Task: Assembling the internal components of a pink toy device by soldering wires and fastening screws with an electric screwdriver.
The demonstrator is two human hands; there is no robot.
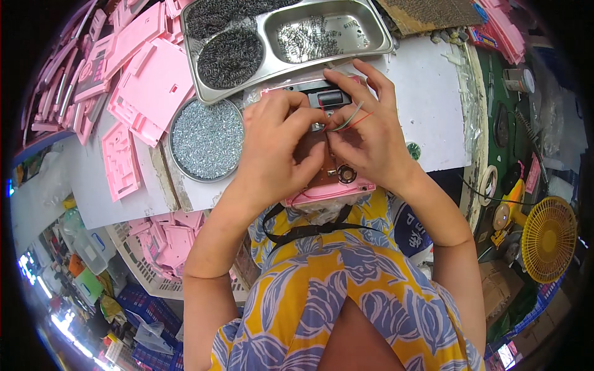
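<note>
In front of me lies a pink plastic housing [334, 193] with a brown board [312, 162] in it, partly under my hands. A small round metal-rimmed part [346, 174] sits near its close edge, and a black cylinder [330, 98] near its far edge. My right hand [370, 127] pinches thin red, green and white wires [354, 117] above the housing. Curled close beside it, my left hand [278, 139] has its index fingertip against the same spot. What the left fingers grip, if anything, is hidden.
A steel tray [206, 93] of small dark springs stands at the far side. To the left are a round dish [207, 141] of small silvery pins or screws and piled pink plastic parts [151, 86]. A yellow fan [549, 240] stands right; a white basket [148, 281] sits lower left.
</note>
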